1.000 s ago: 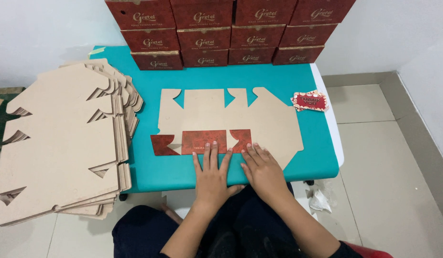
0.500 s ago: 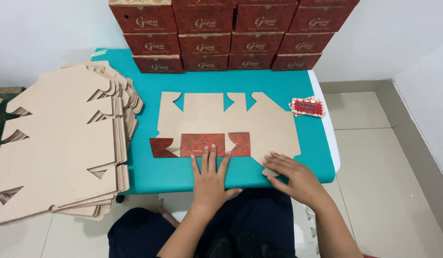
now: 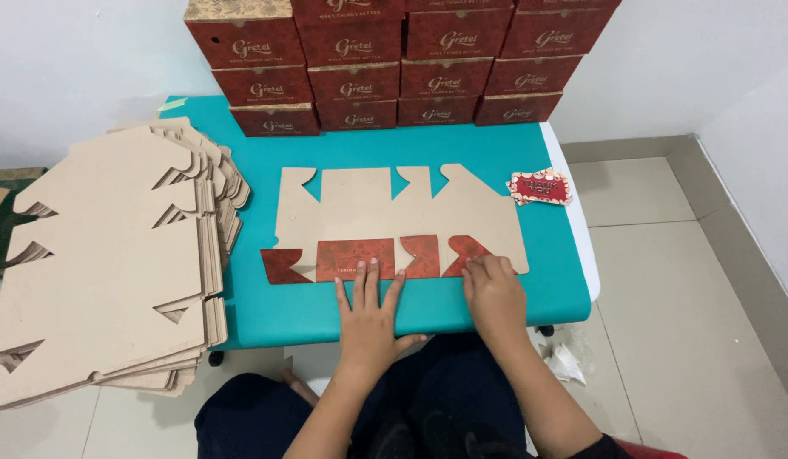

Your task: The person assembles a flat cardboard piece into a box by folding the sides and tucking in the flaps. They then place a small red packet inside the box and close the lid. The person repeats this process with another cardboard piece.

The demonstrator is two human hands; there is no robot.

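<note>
Head view. A flat die-cut cardboard box blank lies on the teal desk, roughly centred, with its long side parallel to the near edge. The near row of flaps is folded over, so the red printed side shows along the blank's near edge; the rest shows plain kraft.

Left hand: flat, palm down, fingers spread and extended, fingertips on the middle red flap, heel of the palm toward the near edge of the desk. It holds the same place as half a second ago.

Right hand: half a second ago it sat off the blank, out toward the near right corner of the desk. It is now back at the blank, fingers bent and close together, tips pressing on the rightmost red flap. I cannot tell whether it pinches the flap edge or only presses.

Judgement: both hands bear on the folded flap row again, which suggests creasing of the near fold line is in hand, with the right-end flap getting attention.

Surroundings: a tall pile of unfolded blanks overhangs the left edge of the desk. Finished red boxes stand stacked along the far edge. A small red card stack lies near the right edge, apart from the blank.
</note>
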